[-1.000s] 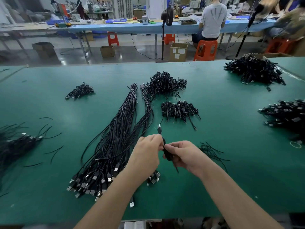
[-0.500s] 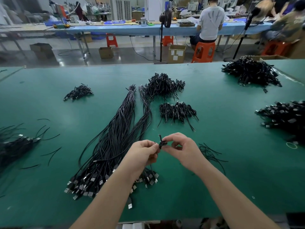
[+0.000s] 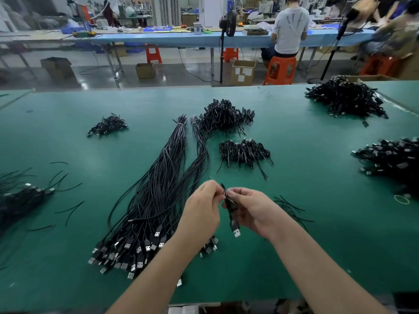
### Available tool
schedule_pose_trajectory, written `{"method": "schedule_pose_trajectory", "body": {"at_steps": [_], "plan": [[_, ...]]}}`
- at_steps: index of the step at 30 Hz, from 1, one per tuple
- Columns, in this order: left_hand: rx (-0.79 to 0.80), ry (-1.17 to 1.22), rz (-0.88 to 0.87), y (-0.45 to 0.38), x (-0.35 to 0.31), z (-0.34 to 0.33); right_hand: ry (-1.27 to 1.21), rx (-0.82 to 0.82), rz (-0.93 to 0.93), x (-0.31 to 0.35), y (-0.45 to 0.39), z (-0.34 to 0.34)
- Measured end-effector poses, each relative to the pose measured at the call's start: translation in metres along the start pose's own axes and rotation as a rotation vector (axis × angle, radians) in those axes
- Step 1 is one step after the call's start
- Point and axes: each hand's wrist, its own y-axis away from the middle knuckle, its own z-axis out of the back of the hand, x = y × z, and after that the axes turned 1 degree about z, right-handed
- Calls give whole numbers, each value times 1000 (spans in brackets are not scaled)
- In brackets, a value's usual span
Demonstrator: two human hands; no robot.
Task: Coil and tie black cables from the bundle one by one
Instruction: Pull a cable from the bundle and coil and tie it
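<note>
The green counter (image 3: pixel 317 223) fills your view; the loose bundle (image 3: pixel 158 196) of straight black cables runs from about 12 o'clock down to 7 o'clock of your hands, plug ends fanned out nearest you; the tied piles sit further out, one small pile (image 3: pixel 243 152) at 1 o'clock and a larger pile (image 3: pixel 223 118) beyond it; more heaps lie far off at 2 and 3 o'clock. Your left hand (image 3: pixel 201 209) and right hand (image 3: pixel 254 209) meet above the counter, just right of the bundle's plug ends, and the coiled cable (image 3: pixel 230 208) is between them; its long axis hangs roughly upright, 12 to 6, with the USB plug (image 3: pixel 236 231) dangling at the bottom. Your right fingers are curled round the coil's body; your left fingers pinch at its top end, where the tie appears to be twisted, though the tie itself is too small to make out. No writing on the cables is readable.
</note>
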Motion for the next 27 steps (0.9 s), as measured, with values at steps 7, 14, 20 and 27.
{"method": "schedule_pose_trajectory", "body": {"at_steps": [7,14,20,27], "plan": [[120,578,646,-8,12,1,659,9,411,-2,5,6],[108,570,571,-6,13,1,735,-120,516,-8,3,4],[97,425,520,-4,12,2,984,-190,689,-8,7,5],[100,374,390,-2,10,5,965,-138,686,-8,10,7]]}}
